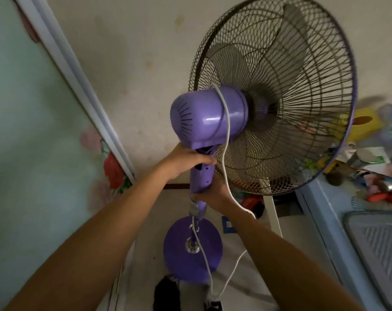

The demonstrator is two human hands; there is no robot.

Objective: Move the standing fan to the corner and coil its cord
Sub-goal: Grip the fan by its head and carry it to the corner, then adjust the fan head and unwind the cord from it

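Observation:
A purple standing fan [209, 122] stands in front of me, its wire cage and grey blades facing the cream wall. My left hand [186, 161] grips the neck just under the motor housing. My right hand [213, 194] holds the purple column lower down. The round purple base [179, 259] sits on the floor below. The white cord [226, 122] is draped over the motor housing, runs down past my right hand and across the base, and trails to the floor near a dark plug [213, 305].
A pale green wardrobe door with flower prints [33, 131] and a white frame fills the left. On the right are a blue table [320, 212] with clutter, a yellow tissue box [365, 122] and a grey mat [379, 250]. A white pole [273, 212] stands behind the fan.

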